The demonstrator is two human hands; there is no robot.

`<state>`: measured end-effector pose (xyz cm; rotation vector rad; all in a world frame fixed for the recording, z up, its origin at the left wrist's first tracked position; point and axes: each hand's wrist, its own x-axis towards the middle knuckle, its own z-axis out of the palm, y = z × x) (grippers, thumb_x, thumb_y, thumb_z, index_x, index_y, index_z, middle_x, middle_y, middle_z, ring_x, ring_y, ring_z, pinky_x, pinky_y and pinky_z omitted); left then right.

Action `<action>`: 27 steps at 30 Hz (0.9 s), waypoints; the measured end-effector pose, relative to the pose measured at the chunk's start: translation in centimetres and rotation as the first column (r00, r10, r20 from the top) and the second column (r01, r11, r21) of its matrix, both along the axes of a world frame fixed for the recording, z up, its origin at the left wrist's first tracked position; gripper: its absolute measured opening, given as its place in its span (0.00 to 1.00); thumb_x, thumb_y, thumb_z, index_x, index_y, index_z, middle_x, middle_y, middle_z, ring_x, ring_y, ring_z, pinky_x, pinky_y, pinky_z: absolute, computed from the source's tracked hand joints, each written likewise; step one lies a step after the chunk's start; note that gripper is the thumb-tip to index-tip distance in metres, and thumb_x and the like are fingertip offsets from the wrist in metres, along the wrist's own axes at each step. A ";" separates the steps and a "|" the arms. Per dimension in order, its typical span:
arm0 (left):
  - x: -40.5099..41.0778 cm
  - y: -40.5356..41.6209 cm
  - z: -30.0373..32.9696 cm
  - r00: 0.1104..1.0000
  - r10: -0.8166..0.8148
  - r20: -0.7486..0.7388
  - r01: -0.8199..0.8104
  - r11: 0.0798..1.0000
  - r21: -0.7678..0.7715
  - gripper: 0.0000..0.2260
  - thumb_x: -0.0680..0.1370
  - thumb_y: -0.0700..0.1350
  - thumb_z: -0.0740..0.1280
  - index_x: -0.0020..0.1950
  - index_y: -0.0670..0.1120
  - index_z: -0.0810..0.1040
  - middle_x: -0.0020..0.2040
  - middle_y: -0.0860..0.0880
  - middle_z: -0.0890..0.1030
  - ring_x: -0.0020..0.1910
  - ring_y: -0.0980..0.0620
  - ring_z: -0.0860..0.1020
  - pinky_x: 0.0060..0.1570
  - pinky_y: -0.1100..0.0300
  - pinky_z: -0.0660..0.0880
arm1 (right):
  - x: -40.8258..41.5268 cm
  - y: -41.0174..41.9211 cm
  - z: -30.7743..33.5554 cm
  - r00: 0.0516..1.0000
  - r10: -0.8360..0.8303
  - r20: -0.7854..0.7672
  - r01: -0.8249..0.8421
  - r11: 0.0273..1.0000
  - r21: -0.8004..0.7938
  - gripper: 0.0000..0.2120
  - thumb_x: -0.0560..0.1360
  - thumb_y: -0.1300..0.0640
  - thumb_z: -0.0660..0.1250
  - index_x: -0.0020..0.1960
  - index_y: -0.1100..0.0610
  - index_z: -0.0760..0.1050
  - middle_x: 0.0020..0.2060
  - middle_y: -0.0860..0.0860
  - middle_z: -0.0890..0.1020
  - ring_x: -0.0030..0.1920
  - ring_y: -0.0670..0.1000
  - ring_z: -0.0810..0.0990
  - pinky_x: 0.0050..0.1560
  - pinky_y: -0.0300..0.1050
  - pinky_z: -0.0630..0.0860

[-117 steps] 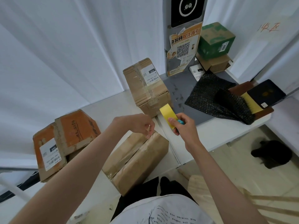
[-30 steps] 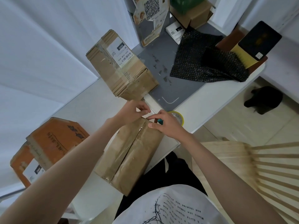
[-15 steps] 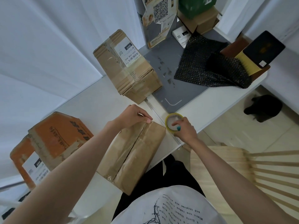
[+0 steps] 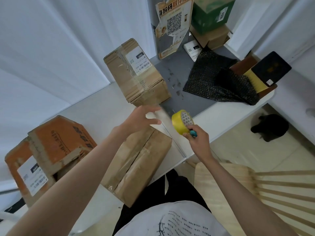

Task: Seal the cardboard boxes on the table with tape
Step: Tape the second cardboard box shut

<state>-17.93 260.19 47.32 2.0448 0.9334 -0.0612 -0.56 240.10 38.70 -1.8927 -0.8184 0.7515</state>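
A brown cardboard box point(image 4: 136, 166) lies on the white table point(image 4: 95, 113) just in front of me, its top flaps meeting along a centre seam. My right hand point(image 4: 197, 140) grips a yellow tape roll point(image 4: 182, 121) above the table's edge, along with a small teal object point(image 4: 193, 133). My left hand point(image 4: 139, 119) hovers above the box's far end and pinches the free end of a clear tape strip point(image 4: 164, 115) stretched from the roll. A taller brown box with a white label point(image 4: 136, 74) stands behind. An orange box point(image 4: 56, 145) sits at the left.
A grey mat point(image 4: 172, 74) holds black bubble wrap point(image 4: 219, 82) and a black and yellow package point(image 4: 265, 72) at the right. A green box point(image 4: 211, 12) tops a brown one at the back. A wooden slatted chair point(image 4: 255, 184) stands to my right, and a dark object point(image 4: 269, 127) lies on the floor.
My right hand has lifted the tape roll off the table. My left hand has risen from the box's far end, and a strip of tape now stretches between the hands.
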 end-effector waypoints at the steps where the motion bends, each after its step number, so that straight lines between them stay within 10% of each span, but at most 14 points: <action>1: 0.5 -0.1 0.8 1.000 0.008 0.028 -0.009 1.000 0.018 0.30 0.73 0.55 0.77 0.74 0.53 0.75 0.71 0.55 0.76 0.68 0.56 0.74 0.61 0.67 0.65 | -0.1 0.5 1.4 0.999 -0.010 -0.042 0.012 0.999 0.051 0.09 0.72 0.65 0.74 0.47 0.54 0.79 0.41 0.43 0.80 0.42 0.41 0.76 0.42 0.30 0.71; 7: 2.4 -0.1 7.2 0.986 -0.008 0.167 0.000 0.999 0.048 0.44 0.64 0.62 0.78 0.77 0.52 0.70 0.75 0.55 0.71 0.73 0.58 0.68 0.73 0.58 0.63 | -1.8 3.7 9.1 0.978 0.097 -0.184 -0.039 0.955 0.294 0.14 0.75 0.65 0.73 0.47 0.46 0.76 0.40 0.39 0.79 0.42 0.42 0.76 0.43 0.33 0.73; 13: -0.6 0.2 11.5 0.979 0.041 0.198 -0.106 0.939 0.326 0.35 0.66 0.56 0.82 0.70 0.49 0.78 0.62 0.56 0.76 0.57 0.62 0.71 0.52 0.79 0.64 | -4.9 5.7 12.3 0.955 0.212 -0.209 -0.126 0.924 0.362 0.09 0.75 0.66 0.73 0.52 0.57 0.77 0.46 0.47 0.80 0.46 0.43 0.78 0.46 0.32 0.75; 20: -4.3 -3.0 12.9 0.961 0.095 0.261 -0.215 0.848 0.484 0.28 0.70 0.52 0.80 0.69 0.48 0.79 0.60 0.56 0.77 0.57 0.54 0.77 0.58 0.56 0.76 | -7.7 6.4 13.8 0.939 0.245 -0.242 -0.150 0.924 0.353 0.10 0.75 0.66 0.73 0.52 0.54 0.78 0.48 0.45 0.81 0.48 0.39 0.79 0.47 0.31 0.76; 27: -5.5 -5.0 13.6 0.939 0.180 0.295 -0.310 0.814 0.492 0.30 0.69 0.50 0.81 0.69 0.48 0.77 0.61 0.54 0.75 0.57 0.56 0.74 0.57 0.60 0.74 | -8.8 6.1 14.8 0.941 0.276 -0.196 -0.195 0.916 0.352 0.16 0.75 0.66 0.73 0.47 0.45 0.76 0.49 0.47 0.81 0.49 0.41 0.80 0.46 0.31 0.76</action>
